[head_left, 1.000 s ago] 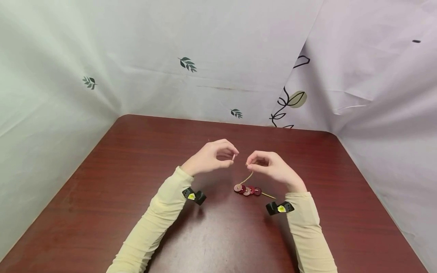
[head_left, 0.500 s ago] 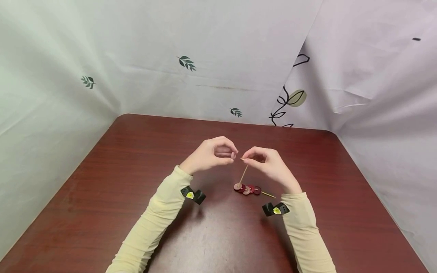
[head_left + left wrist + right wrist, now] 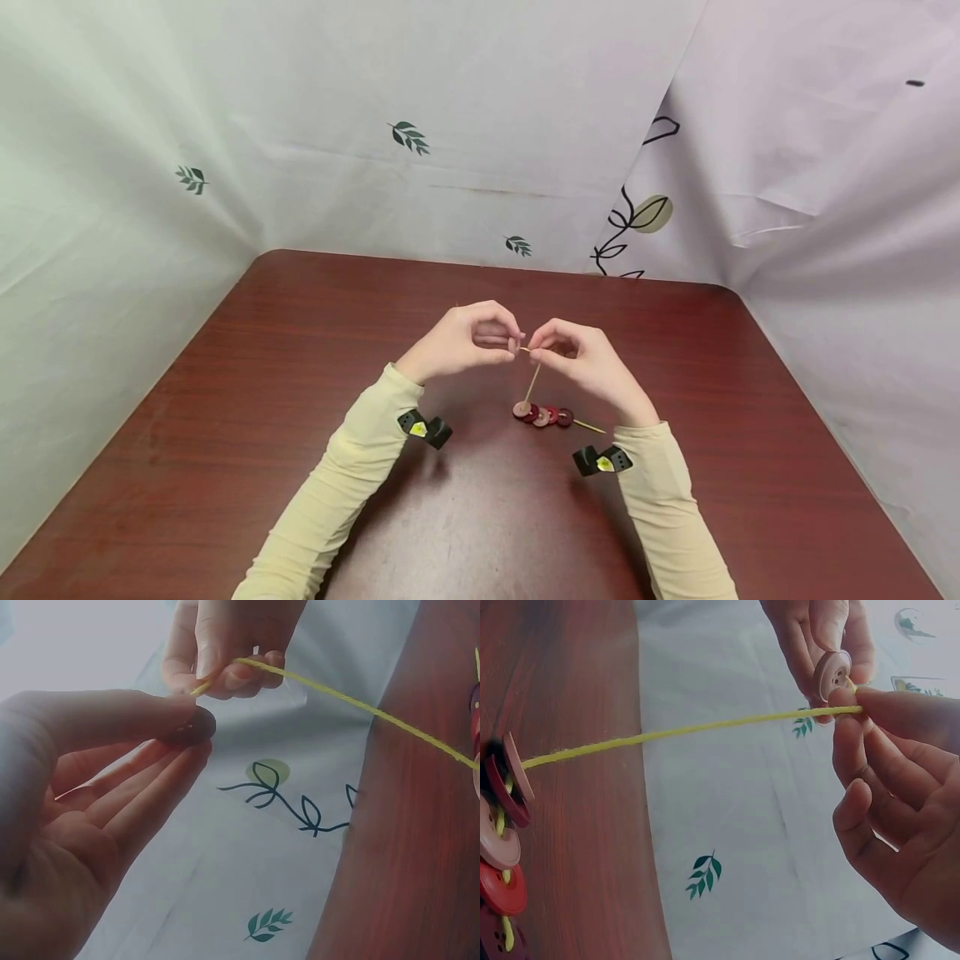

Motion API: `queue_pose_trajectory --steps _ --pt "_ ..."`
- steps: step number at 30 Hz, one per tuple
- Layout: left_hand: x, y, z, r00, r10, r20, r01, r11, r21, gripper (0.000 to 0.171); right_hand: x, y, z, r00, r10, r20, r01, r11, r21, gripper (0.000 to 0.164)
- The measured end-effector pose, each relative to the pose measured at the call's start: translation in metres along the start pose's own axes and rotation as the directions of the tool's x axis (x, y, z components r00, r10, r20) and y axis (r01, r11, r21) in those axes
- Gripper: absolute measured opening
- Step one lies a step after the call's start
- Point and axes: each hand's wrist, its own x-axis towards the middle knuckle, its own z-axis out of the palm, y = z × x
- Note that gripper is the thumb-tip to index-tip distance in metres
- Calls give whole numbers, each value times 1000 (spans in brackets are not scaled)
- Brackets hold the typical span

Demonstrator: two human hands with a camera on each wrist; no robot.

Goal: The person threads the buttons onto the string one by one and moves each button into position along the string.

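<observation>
My left hand (image 3: 472,337) pinches a pink button (image 3: 832,675) with several holes between thumb and fingers; in the left wrist view the button (image 3: 191,727) looks dark. Close on its right, my right hand (image 3: 588,358) pinches a yellow string (image 3: 330,697) near its end. The short tip of string (image 3: 850,685) reaches the button's holes in the right wrist view. From the right fingers the string slants down to a row of threaded buttons (image 3: 542,416) on the table, pink, red and dark red, overlapping one another.
The reddish-brown table (image 3: 360,333) lies under both arms. A yellow string tail (image 3: 589,427) sticks out right of the button row. White cloth (image 3: 465,100) with leaf prints hangs behind and beside the table. Black wrist cameras (image 3: 425,428) sit on both sleeves.
My right hand has moved left and slightly up, bringing the string's end to the button in my left hand. The string below has drawn straighter. The left hand has hardly moved.
</observation>
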Motion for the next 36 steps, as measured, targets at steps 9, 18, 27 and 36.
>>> queue_pose_trajectory --steps 9,18,27,36 --pt "0 0 3 1000 5 21 -6 998 56 22 0 3 2 999 -29 20 29 1000 4 6" --pt "2 0 6 999 11 40 -13 998 54 23 0 1 1 999 -19 36 18 1000 14 6" --pt "1 -1 6 999 -2 39 0 999 51 22 0 3 -1 999 -15 30 15 1000 10 5" --pt "0 -1 5 999 -11 42 9 999 35 22 1 4 -2 999 -17 44 16 1000 27 4"
